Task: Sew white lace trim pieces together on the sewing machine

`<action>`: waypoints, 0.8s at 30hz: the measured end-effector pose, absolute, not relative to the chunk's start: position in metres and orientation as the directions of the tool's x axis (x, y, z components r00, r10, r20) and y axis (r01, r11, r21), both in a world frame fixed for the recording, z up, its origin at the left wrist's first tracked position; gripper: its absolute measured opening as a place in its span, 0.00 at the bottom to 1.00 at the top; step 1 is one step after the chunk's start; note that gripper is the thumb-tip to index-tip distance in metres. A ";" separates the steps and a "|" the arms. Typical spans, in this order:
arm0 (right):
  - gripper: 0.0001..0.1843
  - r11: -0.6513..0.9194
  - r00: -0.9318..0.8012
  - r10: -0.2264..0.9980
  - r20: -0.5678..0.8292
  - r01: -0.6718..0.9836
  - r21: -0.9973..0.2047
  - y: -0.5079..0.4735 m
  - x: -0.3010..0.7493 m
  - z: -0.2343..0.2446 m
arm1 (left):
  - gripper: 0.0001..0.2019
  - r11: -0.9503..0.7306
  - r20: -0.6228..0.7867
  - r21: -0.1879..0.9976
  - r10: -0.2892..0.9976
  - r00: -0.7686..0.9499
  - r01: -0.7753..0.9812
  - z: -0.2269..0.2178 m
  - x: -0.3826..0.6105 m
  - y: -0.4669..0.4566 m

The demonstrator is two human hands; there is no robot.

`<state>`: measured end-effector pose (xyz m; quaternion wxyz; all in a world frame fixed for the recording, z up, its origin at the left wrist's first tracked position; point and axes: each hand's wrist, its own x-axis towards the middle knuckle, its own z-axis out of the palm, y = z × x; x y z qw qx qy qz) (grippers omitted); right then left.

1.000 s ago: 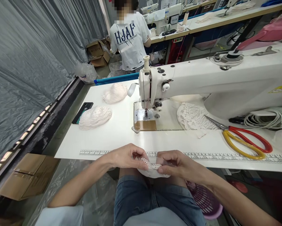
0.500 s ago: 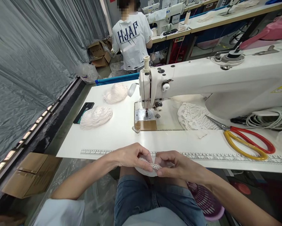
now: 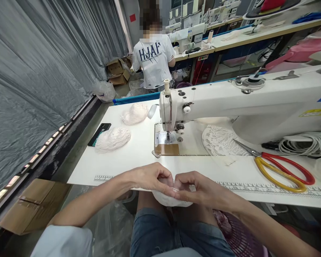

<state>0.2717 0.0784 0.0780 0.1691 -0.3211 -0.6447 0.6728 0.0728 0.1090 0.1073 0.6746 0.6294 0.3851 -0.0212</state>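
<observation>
My left hand (image 3: 156, 180) and my right hand (image 3: 196, 187) meet at the table's front edge, over my lap. Both are closed, thumbs nearly touching, pinching a white lace-edged fabric piece (image 3: 171, 200) along its upper rim. Its curved lower part hangs below the thumbs; my fingers hide much of the lace. Just beyond stands a white sewing machine (image 3: 203, 100), its presser foot (image 3: 168, 136) over the needle plate with no fabric seen under it.
Scissors (image 3: 278, 167) with red and yellow handles lie at right, near white lace (image 3: 221, 141). Pale fabric stacks (image 3: 113, 139) sit at left, one partly on a phone-like dark object (image 3: 101, 132). A co-worker (image 3: 153, 59) stands beyond the table.
My thumbs have come closer together on the fabric piece, and more of its lower curve shows. The view has tilted up slightly, so the table appears lower.
</observation>
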 end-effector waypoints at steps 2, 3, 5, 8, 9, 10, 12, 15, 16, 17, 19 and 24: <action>0.13 -0.108 -0.740 0.637 -0.216 0.191 -0.976 0.080 0.275 0.079 | 0.14 0.245 -0.560 0.826 0.458 0.690 0.508 0.110 0.073 0.109; 0.12 -0.097 -0.749 0.628 -0.213 0.196 -0.976 0.081 0.277 0.077 | 0.14 0.271 -0.569 0.821 0.454 0.686 0.502 0.110 0.072 0.108; 0.11 -0.069 -0.771 0.605 -0.200 0.199 -0.978 0.082 0.281 0.072 | 0.13 0.310 -0.575 0.818 0.456 0.680 0.485 0.110 0.069 0.107; 0.12 -0.063 -0.790 0.581 -0.198 0.199 -0.978 0.081 0.285 0.060 | 0.12 0.317 -0.552 0.834 0.466 0.691 0.452 0.106 0.061 0.108; 0.12 -0.075 -0.790 0.576 -0.210 0.204 -0.976 0.081 0.286 0.056 | 0.12 0.302 -0.543 0.840 0.470 0.696 0.451 0.105 0.058 0.109; 0.12 -0.084 -0.790 0.572 -0.221 0.211 -0.974 0.081 0.288 0.055 | 0.11 0.280 -0.535 0.844 0.475 0.699 0.457 0.104 0.055 0.110; 0.12 -0.053 -0.779 0.584 -0.225 0.241 -0.969 0.084 0.292 0.057 | 0.10 0.211 -0.524 0.847 0.487 0.698 0.489 0.106 0.051 0.115; 0.11 0.163 -0.732 0.667 -0.143 0.331 -0.929 0.098 0.304 0.079 | 0.09 0.055 -0.476 0.849 0.510 0.716 0.526 0.119 0.054 0.127; 0.11 0.260 -0.712 0.696 -0.093 0.370 -0.892 0.104 0.309 0.091 | 0.09 -0.023 -0.428 0.856 0.529 0.733 0.517 0.125 0.057 0.132; 0.10 0.351 -0.694 0.719 -0.040 0.412 -0.841 0.109 0.315 0.103 | 0.08 -0.116 -0.358 0.860 0.556 0.750 0.497 0.131 0.061 0.137; 0.10 0.506 -0.665 0.744 0.067 0.495 -0.707 0.116 0.325 0.128 | 0.06 -0.352 -0.143 0.826 0.623 0.769 0.439 0.138 0.070 0.146; 0.08 0.675 -0.699 0.700 0.145 0.581 -0.455 0.109 0.329 0.142 | 0.04 -0.772 0.345 0.508 0.588 0.732 0.381 0.098 0.084 0.158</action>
